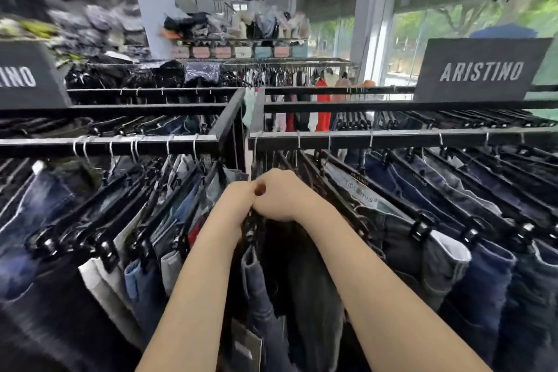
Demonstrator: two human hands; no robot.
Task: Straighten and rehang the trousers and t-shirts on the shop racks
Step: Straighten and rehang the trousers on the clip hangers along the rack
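Item: dark trousers [302, 281] on a black clip hanger [250, 229], at the left end of the right-hand rack rail [392, 137], just right of the gap between the two racks. We note the hanger bar's long axis running from the rail toward us, its near clip end pointing at the camera, in line with its neighbours; the trouser legs hang straight down from it. Our left hand [234, 202] and right hand [280, 195] meet knuckle to knuckle above the hanger, both grips clenched on its upper part; exactly what each finger pinches is hidden, though the left hand sits directly over the clip. Adjoining stock: blue jeans [483, 266] packed along the right rail, waistbands fanned and slanting away to the right; mixed denim and pale trousers [126, 251] on the left-hand rail [105, 142], slanting left. A paper tag [247, 344] hangs low on the garment beside our left forearm. An "ARISTINO" sign [480, 71] stands on top of the right rack.
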